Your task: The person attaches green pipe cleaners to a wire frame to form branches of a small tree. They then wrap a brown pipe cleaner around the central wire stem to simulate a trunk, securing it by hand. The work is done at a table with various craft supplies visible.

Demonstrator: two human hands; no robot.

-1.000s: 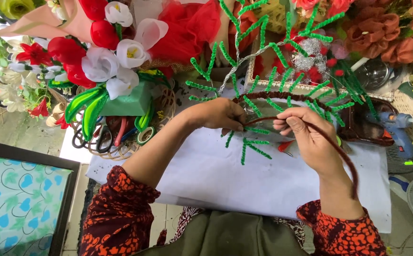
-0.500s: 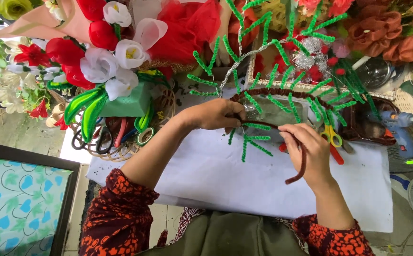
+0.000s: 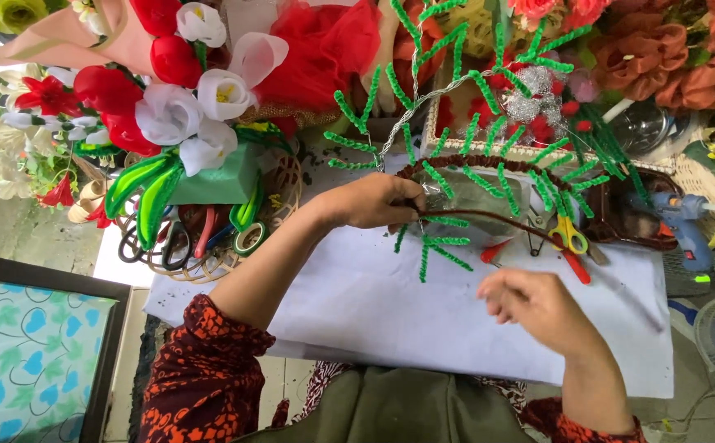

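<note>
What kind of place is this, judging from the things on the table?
Probably a craft table for making artificial flowers: fabric flowers crowd the back edge, a blue glue gun lies at the side, and the left hand holds a green fuzzy-wire branch.

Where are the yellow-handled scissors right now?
In the head view, the yellow-handled scissors lie on the white sheet at right, beyond the right hand and left of the blue glue gun.

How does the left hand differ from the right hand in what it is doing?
The left hand pinches the brown pipe-cleaner stem with green branches; the right hand holds nothing. The left hand sits higher, by the branches; the right hand hovers lower, over the white paper. Both wear orange-patterned sleeves.
</note>
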